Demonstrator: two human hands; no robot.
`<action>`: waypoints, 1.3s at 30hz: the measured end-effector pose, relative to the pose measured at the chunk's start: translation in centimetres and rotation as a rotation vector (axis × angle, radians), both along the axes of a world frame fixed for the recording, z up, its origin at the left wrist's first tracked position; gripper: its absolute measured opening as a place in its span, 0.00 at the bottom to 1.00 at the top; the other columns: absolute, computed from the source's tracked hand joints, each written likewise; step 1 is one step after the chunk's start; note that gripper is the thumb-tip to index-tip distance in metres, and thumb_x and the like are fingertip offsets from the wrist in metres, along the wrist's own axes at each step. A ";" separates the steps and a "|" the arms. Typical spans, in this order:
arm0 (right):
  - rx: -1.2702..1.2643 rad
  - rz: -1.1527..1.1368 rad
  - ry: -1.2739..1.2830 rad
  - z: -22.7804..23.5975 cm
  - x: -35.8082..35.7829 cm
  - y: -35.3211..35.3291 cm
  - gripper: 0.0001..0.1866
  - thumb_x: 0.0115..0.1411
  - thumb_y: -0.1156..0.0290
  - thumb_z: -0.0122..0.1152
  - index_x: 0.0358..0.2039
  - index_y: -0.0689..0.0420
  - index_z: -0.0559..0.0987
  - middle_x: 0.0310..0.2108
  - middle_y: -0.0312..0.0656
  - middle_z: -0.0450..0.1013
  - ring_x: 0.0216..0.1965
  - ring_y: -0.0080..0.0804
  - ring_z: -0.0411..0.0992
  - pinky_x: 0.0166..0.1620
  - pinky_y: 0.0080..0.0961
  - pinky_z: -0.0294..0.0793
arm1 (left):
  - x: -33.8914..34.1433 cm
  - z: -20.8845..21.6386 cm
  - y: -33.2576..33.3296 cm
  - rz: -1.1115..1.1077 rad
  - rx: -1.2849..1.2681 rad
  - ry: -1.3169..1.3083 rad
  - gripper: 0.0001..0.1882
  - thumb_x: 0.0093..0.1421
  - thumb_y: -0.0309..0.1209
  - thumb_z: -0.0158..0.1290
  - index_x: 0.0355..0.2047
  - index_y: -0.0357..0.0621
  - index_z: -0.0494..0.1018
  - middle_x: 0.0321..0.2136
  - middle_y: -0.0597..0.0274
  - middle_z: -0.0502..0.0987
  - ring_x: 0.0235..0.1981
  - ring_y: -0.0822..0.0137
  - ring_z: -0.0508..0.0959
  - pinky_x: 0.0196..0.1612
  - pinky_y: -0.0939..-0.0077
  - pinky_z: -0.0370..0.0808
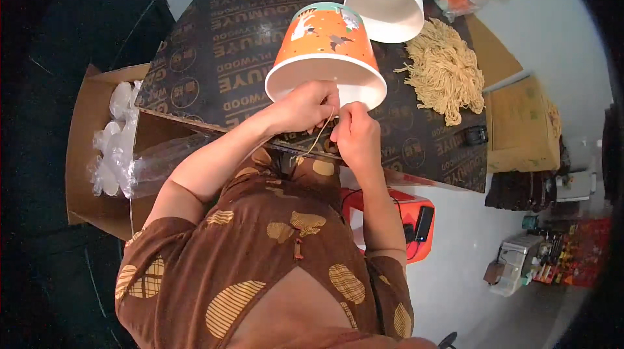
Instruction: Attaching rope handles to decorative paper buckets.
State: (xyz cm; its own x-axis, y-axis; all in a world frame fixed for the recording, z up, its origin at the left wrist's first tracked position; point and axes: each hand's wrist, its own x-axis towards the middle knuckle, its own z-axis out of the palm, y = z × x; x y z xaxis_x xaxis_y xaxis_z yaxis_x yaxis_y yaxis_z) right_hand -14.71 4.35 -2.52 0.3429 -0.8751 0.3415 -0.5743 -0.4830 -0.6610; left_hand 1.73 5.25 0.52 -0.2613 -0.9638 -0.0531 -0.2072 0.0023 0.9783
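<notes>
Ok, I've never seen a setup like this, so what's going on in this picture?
There's no machine: these are a person's bare left hand and right hand. The single picture comes from a wide fisheye camera worn on the head, looking down, so straight edges bend. On the dark tabletop are an orange patterned tub, its opening toward the person, a white tub and a heap of cream strands. At the orange tub's mouth, both hands appear to have a thin cord in their grip.
</notes>
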 end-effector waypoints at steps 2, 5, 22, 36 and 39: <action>0.010 0.019 -0.057 0.1 0.0 0.1 0.03 0.59 0.74 0.54 0.31 0.59 0.70 0.16 0.51 0.71 0.21 0.52 0.73 0.25 0.45 0.71 | 0.0 0.0 -0.1 0.006 -0.003 -0.020 0.07 0.60 0.21 0.49 0.25 0.39 0.67 0.17 0.67 0.68 0.14 0.78 0.67 0.15 0.83 0.63; 0.127 0.047 -0.197 0.7 -0.1 0.4 0.03 0.59 0.74 0.54 0.31 0.58 0.70 0.16 0.51 0.71 0.20 0.52 0.73 0.24 0.44 0.70 | 0.0 0.0 -0.3 0.022 0.087 0.044 0.06 0.59 0.20 0.49 0.24 0.39 0.67 0.17 0.66 0.68 0.13 0.77 0.66 0.15 0.83 0.63; -0.370 0.025 -0.149 1.1 0.1 0.3 0.06 0.56 0.79 0.56 0.36 0.60 0.74 0.27 0.47 0.68 0.32 0.47 0.68 0.35 0.39 0.67 | 0.0 -1.9 -0.2 0.054 -0.191 0.040 0.03 0.49 0.17 0.51 0.22 0.37 0.70 0.19 0.67 0.71 0.24 0.75 0.71 0.27 0.77 0.69; -0.275 -0.026 -0.118 -0.3 0.7 0.4 0.12 0.53 0.79 0.57 0.40 0.58 0.76 0.29 0.48 0.69 0.34 0.48 0.68 0.37 0.42 0.68 | -1.6 -2.4 1.6 0.297 -0.772 -0.433 0.09 0.52 0.18 0.52 0.34 0.37 0.67 0.28 0.47 0.72 0.29 0.45 0.75 0.31 0.58 0.73; -0.258 -0.030 -0.120 -0.6 0.7 0.3 0.15 0.54 0.78 0.56 0.44 0.57 0.76 0.32 0.50 0.69 0.37 0.50 0.68 0.39 0.43 0.68 | -1.3 -2.6 1.7 0.293 -0.780 -0.557 0.10 0.53 0.20 0.53 0.35 0.37 0.66 0.28 0.48 0.72 0.28 0.44 0.75 0.29 0.56 0.72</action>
State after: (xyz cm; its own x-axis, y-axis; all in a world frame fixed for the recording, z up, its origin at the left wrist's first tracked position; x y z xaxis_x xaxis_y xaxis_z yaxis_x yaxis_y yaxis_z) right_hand -14.00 4.65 -3.07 0.2623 -0.7633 0.5904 -0.5159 -0.6279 -0.5827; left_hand 0.39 6.97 -2.07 -0.1381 -0.8037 0.5787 -0.7303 0.4773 0.4887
